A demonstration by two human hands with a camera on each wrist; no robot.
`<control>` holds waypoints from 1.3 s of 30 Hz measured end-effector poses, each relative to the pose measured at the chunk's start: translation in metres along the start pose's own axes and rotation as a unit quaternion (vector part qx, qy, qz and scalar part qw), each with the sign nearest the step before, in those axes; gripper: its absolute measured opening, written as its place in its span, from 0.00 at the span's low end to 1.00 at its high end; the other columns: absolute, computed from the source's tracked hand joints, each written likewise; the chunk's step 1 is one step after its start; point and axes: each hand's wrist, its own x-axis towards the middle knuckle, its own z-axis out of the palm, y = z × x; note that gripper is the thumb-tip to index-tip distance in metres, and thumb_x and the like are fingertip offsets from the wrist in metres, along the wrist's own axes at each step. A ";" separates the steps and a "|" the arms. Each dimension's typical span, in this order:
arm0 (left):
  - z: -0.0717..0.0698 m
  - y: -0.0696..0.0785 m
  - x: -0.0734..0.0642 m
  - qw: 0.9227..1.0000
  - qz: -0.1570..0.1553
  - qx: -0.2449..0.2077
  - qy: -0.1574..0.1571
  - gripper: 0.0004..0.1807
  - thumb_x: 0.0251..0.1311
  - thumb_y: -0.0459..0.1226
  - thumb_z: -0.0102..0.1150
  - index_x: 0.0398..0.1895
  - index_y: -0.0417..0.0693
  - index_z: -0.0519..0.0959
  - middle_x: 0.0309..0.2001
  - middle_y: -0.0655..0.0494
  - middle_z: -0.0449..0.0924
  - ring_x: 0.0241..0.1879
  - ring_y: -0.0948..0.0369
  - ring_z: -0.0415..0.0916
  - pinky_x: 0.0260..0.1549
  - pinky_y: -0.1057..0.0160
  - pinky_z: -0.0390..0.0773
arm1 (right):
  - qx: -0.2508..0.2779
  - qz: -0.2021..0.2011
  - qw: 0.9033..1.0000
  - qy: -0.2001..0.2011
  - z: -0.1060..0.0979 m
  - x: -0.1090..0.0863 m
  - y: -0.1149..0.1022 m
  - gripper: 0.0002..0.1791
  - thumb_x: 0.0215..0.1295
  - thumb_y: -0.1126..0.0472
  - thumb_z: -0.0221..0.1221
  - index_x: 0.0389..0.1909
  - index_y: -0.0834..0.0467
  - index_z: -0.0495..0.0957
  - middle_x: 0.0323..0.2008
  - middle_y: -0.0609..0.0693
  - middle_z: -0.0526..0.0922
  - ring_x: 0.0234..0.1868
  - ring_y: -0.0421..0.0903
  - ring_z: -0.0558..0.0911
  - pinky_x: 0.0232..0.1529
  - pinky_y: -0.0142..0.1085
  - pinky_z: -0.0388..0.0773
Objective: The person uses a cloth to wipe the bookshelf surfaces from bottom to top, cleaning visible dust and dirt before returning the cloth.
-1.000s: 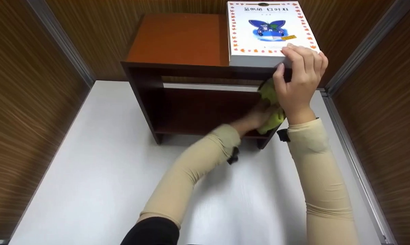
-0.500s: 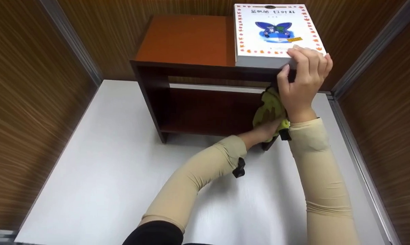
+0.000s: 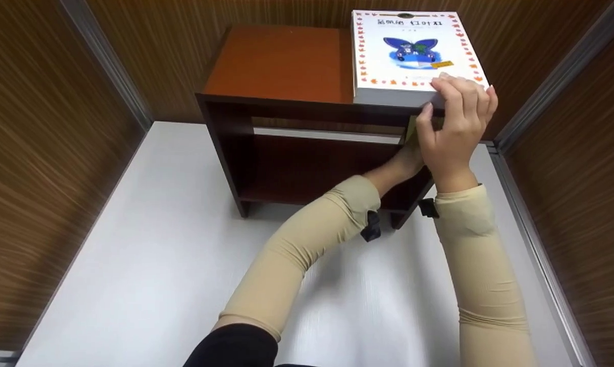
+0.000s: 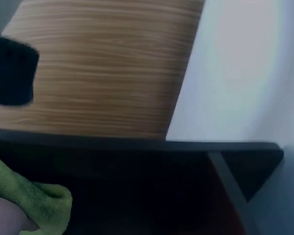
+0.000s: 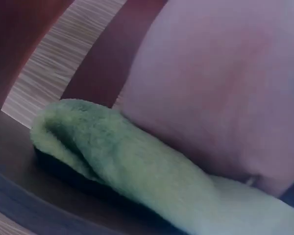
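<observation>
A small dark-brown shelf unit (image 3: 276, 100) stands on the white table, and a thick white book (image 3: 411, 71) with a butterfly cover lies on its right top. My left hand (image 3: 411, 157) is inside, pressing a green cloth (image 5: 137, 152) against the right side panel. Its fingers are mostly hidden behind the other hand. The left wrist view shows the cloth (image 4: 39, 200) bunched at the panel's inner face. My right hand (image 3: 457, 122) grips the top's front right corner, fingertips on the book and thumb below the board's front edge.
Wood-grain walls (image 3: 47, 153) close in the left, back and right. White table surface (image 3: 149, 275) extends in front of the shelf. A wrist camera (image 3: 429, 208) sits on the right sleeve, close to the shelf's front.
My left hand has moved the cloth along the right panel, outward and low half a second ago, now deeper in and higher. The right hand keeps its grip on the corner.
</observation>
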 end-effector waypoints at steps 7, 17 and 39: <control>-0.012 -0.031 -0.002 0.995 -0.013 0.097 -0.027 0.29 0.73 0.46 0.33 0.74 0.56 0.44 0.69 0.65 0.49 0.59 0.74 0.53 0.53 0.75 0.60 | 0.016 -0.048 0.990 -0.129 -0.036 0.017 0.005 0.17 0.57 0.58 0.55 0.44 0.63 0.80 0.49 0.51 0.81 0.49 0.54 0.76 0.54 0.45 0.65; -0.039 -0.093 -0.032 0.975 -0.121 0.169 -0.077 0.32 0.68 0.60 0.26 0.73 0.71 0.37 0.71 0.70 0.43 0.57 0.65 0.60 0.45 0.64 0.71 | 0.178 0.047 0.957 -0.225 -0.060 0.048 0.027 0.11 0.63 0.68 0.52 0.36 0.69 0.82 0.32 0.57 0.83 0.35 0.39 0.77 0.54 0.35 0.64; -0.041 -0.107 -0.037 0.983 -0.095 0.145 -0.062 0.31 0.70 0.56 0.33 0.74 0.67 0.42 0.67 0.62 0.57 0.49 0.65 0.70 0.40 0.65 0.75 | 0.436 0.227 0.869 0.052 -0.025 0.023 0.053 0.20 0.67 0.74 0.34 0.23 0.74 0.72 0.30 0.61 0.81 0.48 0.60 0.74 0.59 0.41 0.64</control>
